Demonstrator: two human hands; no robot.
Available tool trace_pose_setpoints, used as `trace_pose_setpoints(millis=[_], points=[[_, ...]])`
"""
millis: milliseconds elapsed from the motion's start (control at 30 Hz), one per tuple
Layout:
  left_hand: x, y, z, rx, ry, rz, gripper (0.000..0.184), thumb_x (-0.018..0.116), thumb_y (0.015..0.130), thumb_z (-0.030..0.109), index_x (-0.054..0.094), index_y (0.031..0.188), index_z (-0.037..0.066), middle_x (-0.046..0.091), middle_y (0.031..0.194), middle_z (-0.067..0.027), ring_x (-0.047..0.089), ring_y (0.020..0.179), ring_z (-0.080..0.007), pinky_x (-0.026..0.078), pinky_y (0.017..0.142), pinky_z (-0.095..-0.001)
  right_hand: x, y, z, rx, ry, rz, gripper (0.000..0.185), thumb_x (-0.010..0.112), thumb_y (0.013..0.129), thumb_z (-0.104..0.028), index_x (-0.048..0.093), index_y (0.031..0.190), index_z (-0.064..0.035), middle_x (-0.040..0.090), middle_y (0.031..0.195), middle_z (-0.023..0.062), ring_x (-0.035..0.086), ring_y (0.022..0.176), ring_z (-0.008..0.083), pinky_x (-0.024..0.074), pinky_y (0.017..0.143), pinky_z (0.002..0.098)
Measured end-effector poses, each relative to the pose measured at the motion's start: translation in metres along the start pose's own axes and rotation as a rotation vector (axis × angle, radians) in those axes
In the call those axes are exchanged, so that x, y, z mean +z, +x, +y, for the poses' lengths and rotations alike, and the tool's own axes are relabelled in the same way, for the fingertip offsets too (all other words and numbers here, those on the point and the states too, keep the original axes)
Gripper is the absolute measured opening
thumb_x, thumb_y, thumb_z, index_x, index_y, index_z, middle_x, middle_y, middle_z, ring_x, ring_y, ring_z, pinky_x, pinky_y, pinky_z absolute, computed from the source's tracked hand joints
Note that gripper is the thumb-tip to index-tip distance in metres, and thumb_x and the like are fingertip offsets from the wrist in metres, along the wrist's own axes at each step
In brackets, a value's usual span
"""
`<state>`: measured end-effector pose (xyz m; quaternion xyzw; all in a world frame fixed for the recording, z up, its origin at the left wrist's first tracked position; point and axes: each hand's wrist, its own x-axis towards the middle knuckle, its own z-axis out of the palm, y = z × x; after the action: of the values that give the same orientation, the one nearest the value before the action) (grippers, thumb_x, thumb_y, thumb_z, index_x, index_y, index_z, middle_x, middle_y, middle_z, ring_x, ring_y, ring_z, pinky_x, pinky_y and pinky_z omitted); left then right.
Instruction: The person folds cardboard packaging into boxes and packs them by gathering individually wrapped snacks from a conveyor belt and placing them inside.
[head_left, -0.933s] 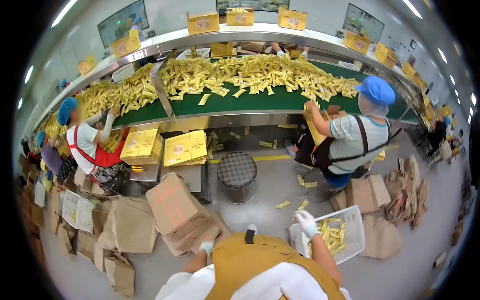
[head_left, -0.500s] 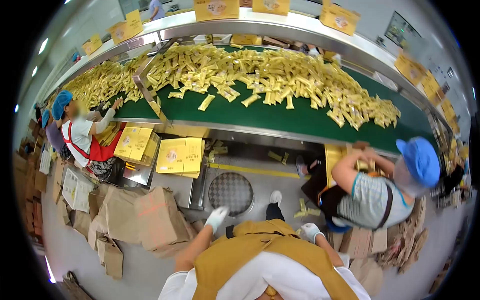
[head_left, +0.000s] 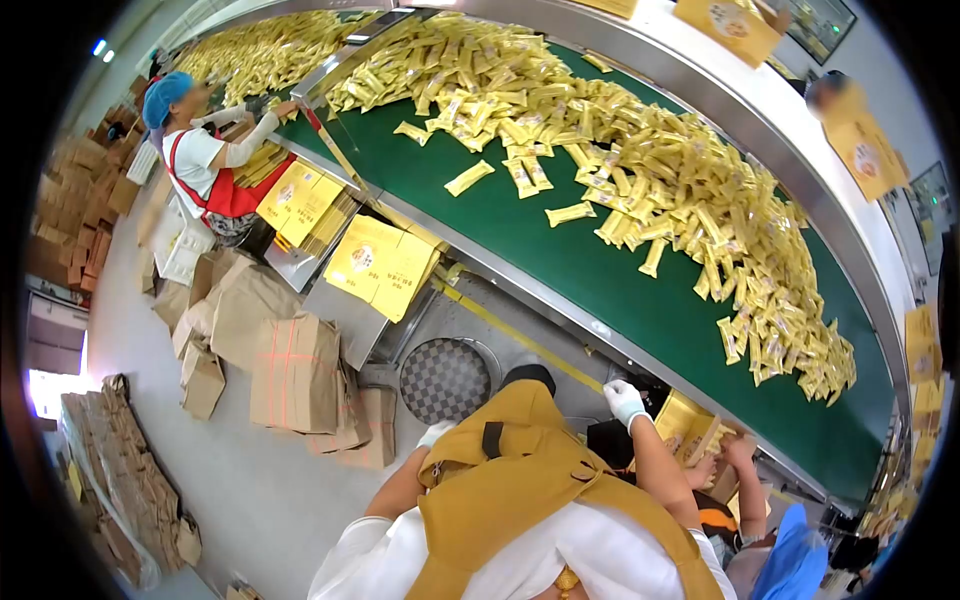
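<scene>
Left hand (head_left: 437, 432) near checkered stool (head_left: 447, 380), part hidden by apron (head_left: 500, 480), can't tell fingers
Right hand (head_left: 625, 398) beside green belt (head_left: 590, 285), fingers curled together; belt long axis upper left to lower right, partly under packets (head_left: 640, 150)

No readable text.
Small print and a round emblem mark the stacked yellow cartons (head_left: 385, 268) beside the conveyor (head_left: 420, 175), but the characters are too small to make out. The upright yellow boxes (head_left: 866, 155) on the white shelf (head_left: 775, 95) carry similar blurred marks, and any lettering on the small yellow packets (head_left: 468, 178) is illegible.
</scene>
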<state>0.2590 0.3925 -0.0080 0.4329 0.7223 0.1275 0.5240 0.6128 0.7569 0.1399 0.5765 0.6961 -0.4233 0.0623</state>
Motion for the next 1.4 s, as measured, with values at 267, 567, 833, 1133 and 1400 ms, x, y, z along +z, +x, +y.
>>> trace_pose_setpoints(millis=[267, 567, 833, 1133, 1400], points=[[-0.089, 0.113, 0.056, -0.17, -0.036, 0.106, 0.045, 0.045, 0.096, 0.039, 0.07, 0.119, 0.009, 0.065, 0.129, -0.0174, 0.058, 0.123, -0.0377, 0.046, 0.104, -0.0417, -0.024, 0.067, -0.026, 0.022, -0.057, 0.071, 0.03, 0.062, 0.09, -0.033, 0.073, 0.103, -0.0093, 0.072, 0.101, 0.0211, 0.068, 0.1, 0.0369, 0.0525, 0.089, 0.0411], [-0.152, 0.249, 0.003, -0.131, 0.447, -0.286, 0.044, 0.048, 0.095, 0.04, 0.071, 0.117, 0.011, 0.067, 0.124, -0.0179, 0.065, 0.117, -0.0327, 0.05, 0.097, -0.047, -0.018, 0.173, -0.112, -0.247, -0.507, 0.094, 0.047, 0.078, 0.075, -0.044, 0.067, 0.106, -0.0111, 0.059, 0.109, 0.0145, 0.057, 0.103, 0.0346, 0.0485, 0.089, 0.0446], [-0.118, 0.307, -0.025, 0.06, 0.616, -0.575, 0.054, 0.045, 0.099, 0.044, 0.047, 0.146, 0.018, 0.042, 0.157, -0.0085, 0.029, 0.15, -0.0276, 0.025, 0.115, -0.0614, 0.004, 0.216, -0.098, -0.783, -0.572, 0.239, 0.045, 0.079, 0.064, -0.051, 0.052, 0.062, -0.0155, 0.048, 0.064, 0.0063, 0.052, 0.059, 0.0282, 0.0371, 0.057, 0.0436], [-0.086, 0.335, -0.009, -0.343, 0.372, -0.742, 0.063, 0.049, 0.096, 0.053, 0.054, 0.142, 0.01, 0.05, 0.149, -0.0159, 0.041, 0.142, -0.0314, 0.018, 0.108, -0.0734, 0.02, 0.208, -0.071, -0.68, -0.516, 0.323, 0.041, 0.078, 0.066, -0.048, 0.055, 0.074, -0.0152, 0.053, 0.071, 0.0033, 0.057, 0.068, 0.0289, 0.0415, 0.066, 0.0464], [-0.137, 0.327, -0.012, -0.425, 0.31, -0.718, 0.062, 0.049, 0.097, 0.052, 0.055, 0.141, 0.009, 0.051, 0.147, -0.016, 0.043, 0.139, -0.0318, 0.022, 0.107, -0.0697, 0.019, 0.213, -0.065, -0.793, -0.475, 0.373, 0.057, 0.087, 0.054, -0.051, 0.052, 0.082, -0.0164, 0.047, 0.076, 0.003, 0.048, 0.063, 0.0247, 0.0326, 0.06, 0.0403]])
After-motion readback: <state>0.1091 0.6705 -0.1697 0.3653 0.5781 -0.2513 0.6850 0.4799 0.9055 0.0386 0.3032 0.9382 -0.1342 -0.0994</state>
